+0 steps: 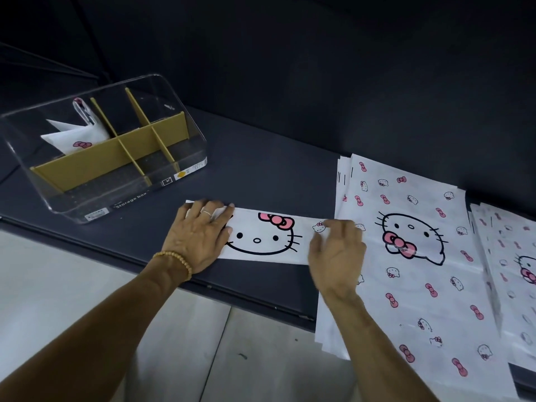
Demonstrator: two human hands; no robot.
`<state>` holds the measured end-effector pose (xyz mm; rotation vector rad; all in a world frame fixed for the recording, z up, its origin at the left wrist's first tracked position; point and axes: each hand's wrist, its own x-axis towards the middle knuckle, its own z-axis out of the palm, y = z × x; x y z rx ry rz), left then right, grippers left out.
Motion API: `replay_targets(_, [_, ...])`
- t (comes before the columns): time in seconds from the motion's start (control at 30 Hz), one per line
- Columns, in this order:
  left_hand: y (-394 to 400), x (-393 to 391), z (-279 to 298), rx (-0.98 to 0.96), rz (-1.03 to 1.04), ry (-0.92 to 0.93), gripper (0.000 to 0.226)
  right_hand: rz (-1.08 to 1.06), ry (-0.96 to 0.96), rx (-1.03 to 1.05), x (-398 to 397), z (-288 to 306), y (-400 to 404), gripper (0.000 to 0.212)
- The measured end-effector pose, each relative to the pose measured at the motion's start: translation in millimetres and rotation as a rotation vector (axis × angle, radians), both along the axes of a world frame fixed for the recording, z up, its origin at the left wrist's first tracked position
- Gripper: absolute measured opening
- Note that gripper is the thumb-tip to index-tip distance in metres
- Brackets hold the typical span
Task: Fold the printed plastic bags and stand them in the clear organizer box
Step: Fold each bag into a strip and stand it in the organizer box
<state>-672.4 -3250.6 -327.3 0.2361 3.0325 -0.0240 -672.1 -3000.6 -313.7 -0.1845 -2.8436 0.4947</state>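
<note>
A white plastic bag (269, 237) printed with a cat face and pink bow lies folded into a long strip on the dark table. My left hand (198, 236) presses flat on the strip's left end with straight fingers. My right hand (336, 250) is at the strip's right end, its fingers curled over the edge; the hand is blurred. The clear organizer box (185, 140) with tan dividers stands at the back left. One folded bag (78, 134) stands in its back-left compartment.
A stack of unfolded printed bags (412, 256) lies flat to the right and hangs over the table's front edge. More bags (510, 256) lie at the far right. The dark table (261, 175) ends at a front edge above a pale floor.
</note>
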Motion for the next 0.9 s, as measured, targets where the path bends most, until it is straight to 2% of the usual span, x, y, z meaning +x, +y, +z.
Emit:
replay_targets(0.07, [0.1,0.8,-0.9,0.044,-0.005,-0.012,0.063,0.241,0.031,0.075,2.9,-1.7,-30.6,0.028])
replay_targets(0.13, [-0.8,1.4,-4.4,0.080,-0.020,-0.023,0.064,0.471,-0.133,0.069,5.0,-9.8,-61.9,0.040])
replay_targets(0.23, [-5.8,2.3,-15.2,0.105,-0.024,-0.032,0.057,0.612,-0.306,0.108,3.3,-23.8,-87.8,0.053])
replay_targets(0.4, [-10.8,2.6,-20.7,0.065,-0.033,-0.057,0.064,0.637,-0.388,0.326,-10.3,-34.7,-48.3,0.067])
replay_targets(0.67, [-9.9,2.3,-23.7,0.034,-0.017,-0.073,0.060,0.525,-0.484,0.462,-20.8,-24.0,28.4,0.081])
replay_targets(0.77, [-7.0,5.7,-20.7,0.020,0.009,-0.085,0.061,0.436,-0.463,0.551,-17.9,-14.1,20.1,0.070])
replay_targets(0.9, [-4.2,30.7,-11.5,-0.013,0.077,-0.103,0.061,0.555,-0.117,0.354,13.2,-1.5,-18.9,0.039])
